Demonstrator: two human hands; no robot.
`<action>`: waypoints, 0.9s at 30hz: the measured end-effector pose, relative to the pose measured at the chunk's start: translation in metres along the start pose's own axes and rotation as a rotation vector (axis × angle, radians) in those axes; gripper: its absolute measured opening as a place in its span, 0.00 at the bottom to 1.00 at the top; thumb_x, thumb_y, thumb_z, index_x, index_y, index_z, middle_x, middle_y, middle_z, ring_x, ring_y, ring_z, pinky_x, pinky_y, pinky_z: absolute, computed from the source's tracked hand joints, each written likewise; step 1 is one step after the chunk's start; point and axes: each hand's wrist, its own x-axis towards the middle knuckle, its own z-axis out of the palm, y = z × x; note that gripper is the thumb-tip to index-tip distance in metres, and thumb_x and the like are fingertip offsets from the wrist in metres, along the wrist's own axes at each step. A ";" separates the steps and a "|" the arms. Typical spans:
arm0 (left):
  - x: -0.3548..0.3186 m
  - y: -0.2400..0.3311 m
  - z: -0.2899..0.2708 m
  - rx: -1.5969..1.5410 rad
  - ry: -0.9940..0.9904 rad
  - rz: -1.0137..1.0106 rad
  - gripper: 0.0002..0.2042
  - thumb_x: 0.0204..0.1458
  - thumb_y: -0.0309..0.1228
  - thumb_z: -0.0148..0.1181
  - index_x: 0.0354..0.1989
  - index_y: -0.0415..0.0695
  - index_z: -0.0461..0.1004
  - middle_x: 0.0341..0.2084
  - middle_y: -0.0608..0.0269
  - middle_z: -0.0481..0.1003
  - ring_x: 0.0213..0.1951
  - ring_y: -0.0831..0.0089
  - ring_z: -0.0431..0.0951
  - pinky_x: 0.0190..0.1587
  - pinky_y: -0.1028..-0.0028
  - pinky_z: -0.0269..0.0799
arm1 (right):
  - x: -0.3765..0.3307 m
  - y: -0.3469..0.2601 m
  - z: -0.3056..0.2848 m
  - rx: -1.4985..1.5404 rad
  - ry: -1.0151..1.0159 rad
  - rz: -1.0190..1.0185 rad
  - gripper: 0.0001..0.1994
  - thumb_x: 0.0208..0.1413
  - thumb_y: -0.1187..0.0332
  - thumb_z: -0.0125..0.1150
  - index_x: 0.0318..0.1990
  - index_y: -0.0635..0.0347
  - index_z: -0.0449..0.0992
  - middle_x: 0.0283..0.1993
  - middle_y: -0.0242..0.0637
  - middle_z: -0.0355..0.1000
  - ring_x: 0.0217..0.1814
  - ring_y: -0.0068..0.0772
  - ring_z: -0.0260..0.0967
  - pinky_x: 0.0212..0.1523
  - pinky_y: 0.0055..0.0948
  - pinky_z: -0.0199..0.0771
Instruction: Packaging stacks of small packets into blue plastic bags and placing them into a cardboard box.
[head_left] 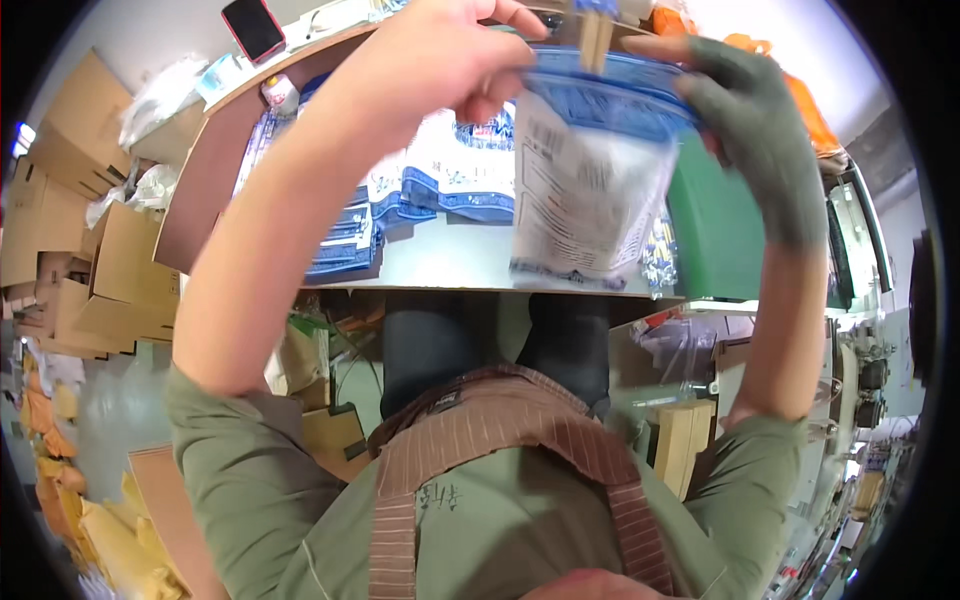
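On the far left, brown cardboard boxes [130, 290] sit off to the side of the tabletop [440, 258], maybe so they don't get in the way of the arms. A black phone [254, 30] lies at the back edge, out of the busy part. Next to it, a small white bottle [281, 95] is tucked in the back corner, maybe so it won't get knocked. Then come flat blue and white packets [345, 240], laid over each other in piles, which looks like a good way to fit lots of them in a small space. The bare left hand [455, 50] reaches to the top left corner of a white and blue bag [590, 195]. Its fingers are curled there, but they are blurry, so I cannot tell if they pinch it. The bag is in front of the person, between the two hands, with its blue top away from the body and its bottom near the front edge. A hand at each top corner should keep the top wide and stop it flopping. A wooden piece [597, 42] with a blue end is just behind the blue top. A green sheet [718, 225] covers the right part. The right hand [755, 110], in a grey glove, is at the bag's top right corner. Its pointing finger is stretched out along the top, apart from the others; I cannot tell if they pinch. Orange bags [815, 115] lie past it, out of the way.
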 end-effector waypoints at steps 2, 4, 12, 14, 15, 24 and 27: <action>0.041 -0.035 -0.023 0.025 -0.065 -0.037 0.09 0.55 0.26 0.53 0.43 0.39 0.72 0.17 0.68 0.70 0.16 0.81 0.67 0.20 0.80 0.63 | 0.041 0.028 -0.003 0.219 -0.302 0.047 0.16 0.54 0.70 0.52 0.50 0.58 0.79 0.22 0.22 0.70 0.15 0.07 0.54 0.16 0.12 0.54; 0.060 -0.020 -0.027 0.050 -0.143 -0.049 0.11 0.57 0.27 0.53 0.46 0.40 0.74 0.19 0.68 0.72 0.17 0.82 0.70 0.22 0.80 0.65 | 0.069 0.038 0.001 0.125 -0.289 0.043 0.16 0.55 0.73 0.52 0.50 0.60 0.78 0.25 0.24 0.72 0.16 0.07 0.57 0.17 0.12 0.57; 0.128 -0.007 -0.072 0.264 0.182 0.092 0.07 0.53 0.23 0.51 0.32 0.37 0.77 0.16 0.64 0.72 0.17 0.78 0.69 0.19 0.76 0.65 | 0.145 0.028 0.024 0.051 0.021 0.047 0.12 0.54 0.73 0.59 0.46 0.59 0.80 0.23 0.26 0.75 0.22 0.17 0.66 0.25 0.18 0.67; 0.159 -0.031 -0.091 0.322 0.213 0.427 0.08 0.53 0.22 0.50 0.34 0.35 0.77 0.17 0.61 0.73 0.18 0.74 0.72 0.22 0.73 0.69 | 0.176 0.065 0.046 0.194 0.196 -0.394 0.11 0.52 0.76 0.59 0.44 0.62 0.80 0.25 0.28 0.75 0.24 0.17 0.66 0.27 0.19 0.68; 0.151 -0.028 -0.069 0.310 0.320 0.382 0.07 0.51 0.22 0.53 0.34 0.33 0.77 0.17 0.58 0.74 0.21 0.72 0.74 0.25 0.71 0.71 | 0.176 0.081 0.059 0.259 0.275 -0.393 0.11 0.53 0.76 0.57 0.43 0.65 0.78 0.26 0.31 0.76 0.26 0.20 0.70 0.29 0.23 0.70; 0.090 -0.135 -0.049 0.227 0.339 0.323 0.12 0.53 0.24 0.52 0.43 0.36 0.78 0.18 0.58 0.77 0.20 0.77 0.78 0.25 0.76 0.72 | 0.113 0.107 0.126 0.041 0.055 -0.146 0.12 0.60 0.73 0.56 0.50 0.55 0.78 0.23 0.25 0.69 0.24 0.13 0.65 0.26 0.18 0.69; 0.110 -0.115 -0.065 0.264 0.352 0.344 0.12 0.59 0.28 0.51 0.46 0.41 0.78 0.22 0.63 0.77 0.23 0.77 0.78 0.28 0.78 0.75 | 0.139 0.096 0.118 0.126 0.025 -0.116 0.11 0.61 0.73 0.54 0.49 0.58 0.78 0.25 0.24 0.70 0.24 0.11 0.63 0.26 0.14 0.68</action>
